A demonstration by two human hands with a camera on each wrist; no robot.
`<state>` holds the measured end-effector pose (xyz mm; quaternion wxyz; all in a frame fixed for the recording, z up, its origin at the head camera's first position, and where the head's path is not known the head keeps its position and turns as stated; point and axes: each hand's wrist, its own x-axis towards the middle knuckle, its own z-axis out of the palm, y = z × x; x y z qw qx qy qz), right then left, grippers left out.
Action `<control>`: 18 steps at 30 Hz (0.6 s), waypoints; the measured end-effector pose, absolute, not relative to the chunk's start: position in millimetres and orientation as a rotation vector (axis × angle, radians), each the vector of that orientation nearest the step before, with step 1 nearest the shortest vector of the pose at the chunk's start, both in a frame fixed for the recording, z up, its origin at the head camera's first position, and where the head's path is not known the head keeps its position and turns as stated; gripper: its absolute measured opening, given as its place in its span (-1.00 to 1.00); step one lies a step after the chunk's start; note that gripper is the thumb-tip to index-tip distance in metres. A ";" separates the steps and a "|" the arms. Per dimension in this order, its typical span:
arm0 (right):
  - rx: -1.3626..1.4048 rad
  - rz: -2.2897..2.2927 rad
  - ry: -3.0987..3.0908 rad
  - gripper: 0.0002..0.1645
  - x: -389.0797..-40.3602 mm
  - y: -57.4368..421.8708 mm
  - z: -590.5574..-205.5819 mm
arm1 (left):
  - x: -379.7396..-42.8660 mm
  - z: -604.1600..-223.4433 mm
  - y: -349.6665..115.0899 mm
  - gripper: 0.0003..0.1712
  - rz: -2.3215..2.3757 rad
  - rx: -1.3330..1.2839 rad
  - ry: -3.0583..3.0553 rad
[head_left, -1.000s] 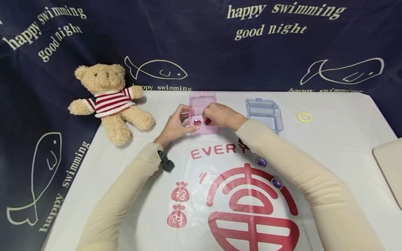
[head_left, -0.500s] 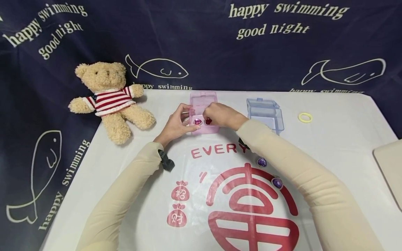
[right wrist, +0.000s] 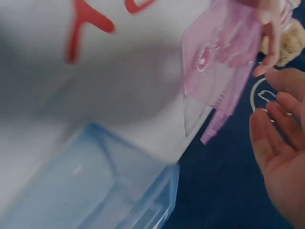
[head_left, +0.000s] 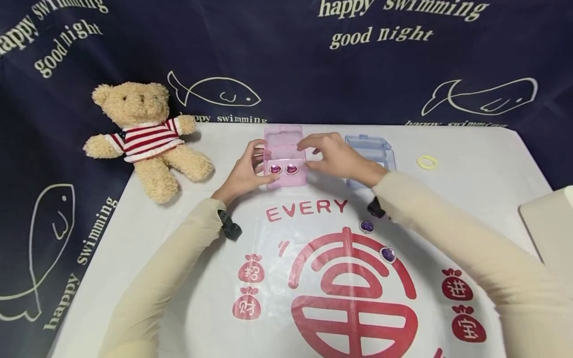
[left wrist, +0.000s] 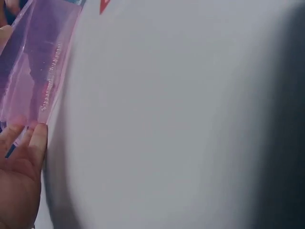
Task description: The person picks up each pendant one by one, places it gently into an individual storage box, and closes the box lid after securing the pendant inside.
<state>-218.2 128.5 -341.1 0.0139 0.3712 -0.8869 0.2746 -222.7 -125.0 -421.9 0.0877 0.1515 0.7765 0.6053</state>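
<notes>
Left hand (head_left: 243, 171) grasping pink box (head_left: 288, 181); right hand (head_left: 337, 156) released
Only head view reads "EVERY" (head_left: 307, 208) on tabletop (head_left: 206, 298), "good night" (head_left: 382, 36) on backcloth (head_left: 304, 89)

The left arm (head_left: 158, 278) and right arm (head_left: 452, 233) are stretched forward, the left hand (head_left: 243, 172) being held with thumb (head_left: 266, 180) below its bent fingers (head_left: 255, 144), the right hand (head_left: 338, 158) with thumb (head_left: 316, 165) parted from loosely curved fingers (head_left: 319, 139) opposite.
</notes>
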 end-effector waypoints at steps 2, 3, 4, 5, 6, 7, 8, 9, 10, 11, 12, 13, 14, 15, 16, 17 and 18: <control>1.101 0.898 -2.718 -0.61 -203.0 145.3 -335.4 | -224.1 -415.1 -125.5 0.10 1.756 0.467 2.375; 1.076 0.919 -2.696 -0.61 -194.4 154.5 -333.7 | -224.6 -410.6 -125.6 0.09 1.709 0.477 2.441; 1.055 0.936 -2.678 -0.61 -185.3 163.7 -332.8 | -225.2 -405.7 -125.3 0.06 1.651 0.489 2.529; 1.036 0.937 -2.661 -0.60 -175.6 173.1 -332.9 | -225.3 -399.8 -124.2 0.03 1.600 0.503 2.617; 1.019 0.931 -2.647 -0.60 -165.9 181.9 -333.7 | -225.1 -393.2 -122.0 -0.01 1.561 0.525 2.700; 1.001 0.922 -2.638 -0.60 -155.9 190.5 -335.5 | -224.5 -385.9 -118.3 -0.04 1.522 0.541 2.776; 0.985 0.905 -2.631 -0.59 -145.9 198.7 -338.1 | -223.5 -378.2 -112.7 -0.07 1.499 0.568 2.827; 0.974 0.891 -2.625 -0.57 -136.0 206.2 -340.8 | -222.1 -370.9 -105.8 -0.09 1.479 0.605 2.862; 0.965 0.870 -2.625 -0.57 -126.4 212.9 -344.2 | -220.6 -364.5 -97.1 -0.12 1.493 0.664 2.867; 0.950 0.847 -2.632 -0.56 -117.1 218.7 -347.9 | -218.1 -358.4 -87.1 -0.13 1.506 0.719 2.852; 0.938 0.830 -2.645 -0.55 -108.8 223.3 -351.5 | -215.6 -353.7 -76.2 -0.15 1.521 0.778 2.825; 0.925 0.817 -2.665 -0.54 -101.1 227.4 -355.1 | -213.0 -349.9 -64.2 -0.16 1.530 0.827 2.789; 0.910 0.802 -2.695 -0.52 -94.2 230.7 -358.5 | -210.3 -347.5 -51.6 -0.16 1.536 0.866 2.750; 0.895 0.800 -2.732 -0.50 -88.2 233.2 -361.6 | -208.1 -346.9 -38.8 -0.16 1.540 0.900 2.714; 0.876 0.793 -2.773 -0.47 -83.2 235.3 -364.7 | -206.0 -347.4 -25.9 -0.15 1.544 0.919 2.674; 0.852 0.792 -2.818 -0.44 -78.8 237.0 -367.7 | -203.8 -348.7 -13.2 -0.14 1.536 0.916 2.635; 0.826 0.794 -2.864 -0.41 -74.9 238.3 -370.6 | -201.9 -350.8 -0.9 -0.12 1.518 0.901 2.599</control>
